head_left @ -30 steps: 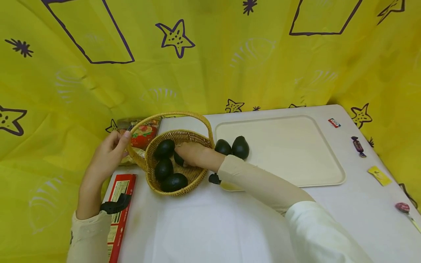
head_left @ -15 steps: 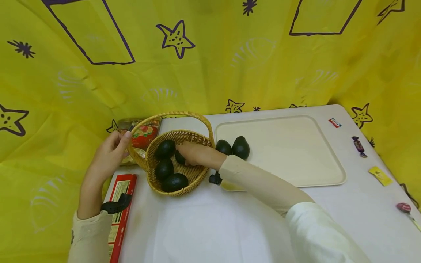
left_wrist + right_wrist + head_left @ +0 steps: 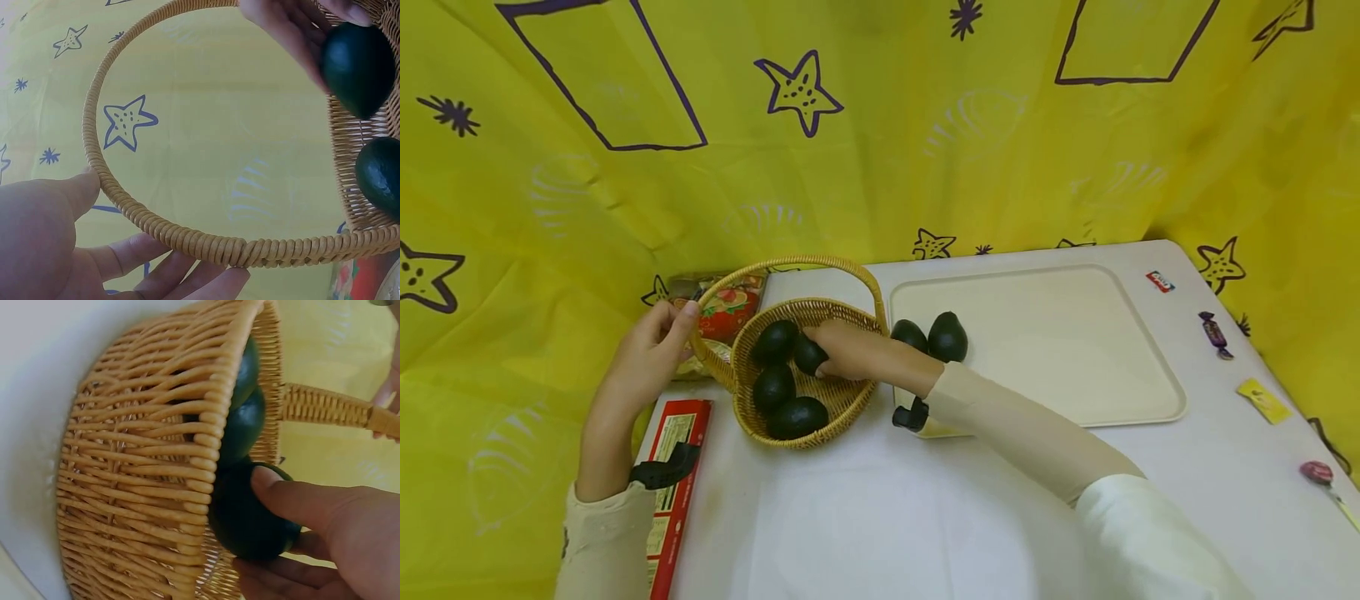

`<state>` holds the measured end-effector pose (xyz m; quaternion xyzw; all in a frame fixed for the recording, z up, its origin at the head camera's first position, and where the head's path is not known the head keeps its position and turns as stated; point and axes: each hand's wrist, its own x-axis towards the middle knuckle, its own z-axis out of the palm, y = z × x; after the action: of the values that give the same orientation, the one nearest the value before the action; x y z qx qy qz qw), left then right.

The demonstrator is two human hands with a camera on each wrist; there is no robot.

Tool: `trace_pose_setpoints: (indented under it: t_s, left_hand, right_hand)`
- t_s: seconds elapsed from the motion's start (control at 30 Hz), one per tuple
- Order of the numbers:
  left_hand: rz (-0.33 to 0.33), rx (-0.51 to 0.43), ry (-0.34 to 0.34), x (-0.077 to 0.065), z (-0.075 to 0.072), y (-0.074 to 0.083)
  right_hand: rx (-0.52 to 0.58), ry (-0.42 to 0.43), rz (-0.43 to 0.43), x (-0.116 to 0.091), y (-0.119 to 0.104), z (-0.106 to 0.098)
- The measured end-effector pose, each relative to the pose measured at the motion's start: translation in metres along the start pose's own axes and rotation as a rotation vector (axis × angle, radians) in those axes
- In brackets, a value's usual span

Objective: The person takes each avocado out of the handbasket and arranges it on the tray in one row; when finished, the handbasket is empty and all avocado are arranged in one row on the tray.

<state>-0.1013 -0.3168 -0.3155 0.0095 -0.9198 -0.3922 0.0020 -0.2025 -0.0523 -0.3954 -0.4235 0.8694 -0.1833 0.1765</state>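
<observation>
My right hand [image 3: 850, 350] reaches into the wicker basket [image 3: 857, 408] and grips a dark green avocado [image 3: 253, 515] between thumb and fingers. Several other avocados lie in the basket, among them one at the front [image 3: 797, 417]. With thumb and fingertips, my left hand [image 3: 651, 350] holds the left side of the basket's arched handle [image 3: 94, 125]. To the right of the basket, two avocados [image 3: 948, 337] sit at the left end of a cream tray [image 3: 1045, 350]. The underside of the gripped avocado is hidden in the head view.
A red box [image 3: 677, 500] lies left of the basket, and printed food packets [image 3: 730, 308] are behind it. Along the table's right side are a small red wrapper [image 3: 1161, 282], a purple candy [image 3: 1215, 336], a yellow packet [image 3: 1263, 401] and a lollipop [image 3: 1317, 473].
The right hand has drawn slightly right within the basket, and more of the gripped avocado shows. The left hand stays at the handle.
</observation>
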Motion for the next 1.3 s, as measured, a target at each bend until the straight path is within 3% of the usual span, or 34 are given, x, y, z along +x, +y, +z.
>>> trace_pose_setpoints:
  t_s: [0.5, 0.83, 1.3]
  left_hand:
    - [0.013, 0.016, 0.006, 0.001, 0.0, 0.0]
    - [-0.002, 0.032, 0.001, 0.0, 0.0, -0.001]
    - [-0.003, 0.002, 0.005, 0.0, 0.002, 0.0]
  right_hand:
    - [0.178, 0.161, -0.108, -0.056, 0.003, 0.003]
    - [0.212, 0.222, -0.088, -0.104, 0.02, -0.005]
    - [0.248, 0.392, -0.013, -0.165, 0.064, -0.019]
